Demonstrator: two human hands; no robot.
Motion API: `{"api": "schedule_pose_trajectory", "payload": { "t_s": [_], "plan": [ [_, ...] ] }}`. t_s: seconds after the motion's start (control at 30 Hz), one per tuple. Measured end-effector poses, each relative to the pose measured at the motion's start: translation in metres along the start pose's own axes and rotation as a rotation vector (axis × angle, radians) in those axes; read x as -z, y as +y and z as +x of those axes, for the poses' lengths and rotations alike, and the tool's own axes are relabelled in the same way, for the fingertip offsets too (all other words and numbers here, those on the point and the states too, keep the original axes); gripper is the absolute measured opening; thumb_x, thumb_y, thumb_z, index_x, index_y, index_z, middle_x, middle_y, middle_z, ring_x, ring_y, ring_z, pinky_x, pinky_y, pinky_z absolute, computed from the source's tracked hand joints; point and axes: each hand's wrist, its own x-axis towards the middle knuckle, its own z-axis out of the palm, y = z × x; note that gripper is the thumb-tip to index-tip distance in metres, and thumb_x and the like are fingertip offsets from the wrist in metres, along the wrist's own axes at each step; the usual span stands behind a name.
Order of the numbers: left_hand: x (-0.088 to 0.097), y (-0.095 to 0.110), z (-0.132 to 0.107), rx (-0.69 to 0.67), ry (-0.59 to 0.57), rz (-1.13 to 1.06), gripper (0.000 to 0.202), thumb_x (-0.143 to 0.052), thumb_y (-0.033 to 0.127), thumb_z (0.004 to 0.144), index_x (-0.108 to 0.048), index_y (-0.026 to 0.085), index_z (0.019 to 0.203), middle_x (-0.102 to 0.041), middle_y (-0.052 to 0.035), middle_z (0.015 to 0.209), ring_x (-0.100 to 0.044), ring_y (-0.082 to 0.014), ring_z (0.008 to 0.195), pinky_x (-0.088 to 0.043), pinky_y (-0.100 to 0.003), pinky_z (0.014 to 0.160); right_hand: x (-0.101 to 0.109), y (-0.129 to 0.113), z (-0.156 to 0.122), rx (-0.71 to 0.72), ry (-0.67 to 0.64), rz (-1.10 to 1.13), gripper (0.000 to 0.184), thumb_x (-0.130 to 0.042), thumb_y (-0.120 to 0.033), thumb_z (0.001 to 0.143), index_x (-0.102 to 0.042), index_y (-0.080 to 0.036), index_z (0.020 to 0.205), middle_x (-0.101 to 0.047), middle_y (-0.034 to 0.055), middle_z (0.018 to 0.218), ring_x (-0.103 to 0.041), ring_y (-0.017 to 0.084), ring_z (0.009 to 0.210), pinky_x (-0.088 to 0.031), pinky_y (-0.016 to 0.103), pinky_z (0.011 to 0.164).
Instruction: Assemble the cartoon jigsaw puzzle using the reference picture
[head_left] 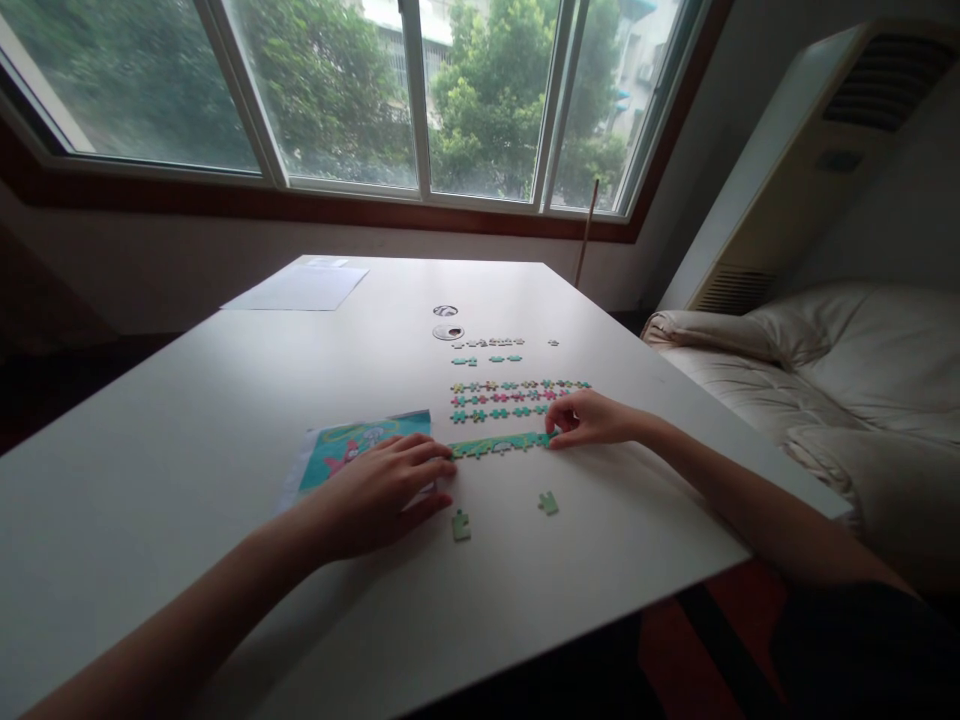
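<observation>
A joined strip of green and teal jigsaw pieces lies on the white table. At its left end rests my left hand, palm down with the fingers stretched out and the fingertips touching the strip's edge. My right hand is at the other end, thumb and forefinger pinched on a teal puzzle piece; whether that piece is locked into the strip I cannot tell. Partly under my left hand and forearm is a colourful cartoon picture sheet. Nearer to me lie two loose greenish pieces, one puzzle piece left and another puzzle piece right.
Rows of loose puzzle pieces lie beyond the strip, with more pieces farther back. Two round items, one a ring-like disc, sit behind them. White paper is at the table's far left. A cream sofa stands right.
</observation>
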Motion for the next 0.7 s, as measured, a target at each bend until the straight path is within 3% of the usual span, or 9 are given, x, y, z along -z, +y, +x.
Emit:
{"api": "schedule_pose_trajectory", "payload": {
  "t_s": [0.4, 0.53, 0.7],
  "plan": [
    [-0.001, 0.0, -0.001, 0.001, -0.045, 0.009, 0.024, -0.043, 0.034, 0.089, -0.056, 0.023, 0.107, -0.058, -0.0058, 0.113, -0.053, -0.024, 0.101, -0.042, -0.04, 0.086, 0.002, 0.001, 0.0, 0.013, -0.016, -0.028, 0.027, -0.063, -0.04, 0.069, -0.064, -0.015, 0.081, -0.047, -0.0039, 0.06, -0.04, 0.007, 0.053, -0.031, 0.019, 0.051],
    [0.0, 0.0, 0.0, -0.003, -0.037, 0.008, 0.025, -0.043, 0.034, 0.089, -0.056, 0.023, 0.107, -0.058, -0.0065, 0.112, -0.053, -0.0241, 0.1, -0.042, -0.04, 0.086, 0.024, 0.007, -0.015, -0.066, 0.002, -0.018, 0.032, -0.062, -0.043, 0.068, -0.064, -0.015, 0.083, -0.044, -0.0038, 0.059, -0.04, 0.007, 0.053, -0.03, 0.019, 0.05],
    [-0.001, 0.0, 0.0, -0.005, -0.024, 0.007, 0.024, -0.044, 0.034, 0.088, -0.057, 0.023, 0.106, -0.059, -0.0062, 0.111, -0.054, -0.024, 0.099, -0.043, -0.04, 0.085, 0.055, 0.035, -0.044, -0.255, -0.065, -0.045, 0.034, -0.063, -0.045, 0.066, -0.066, -0.016, 0.084, -0.04, -0.0047, 0.055, -0.036, 0.008, 0.051, -0.029, 0.02, 0.048]
  ]
}}
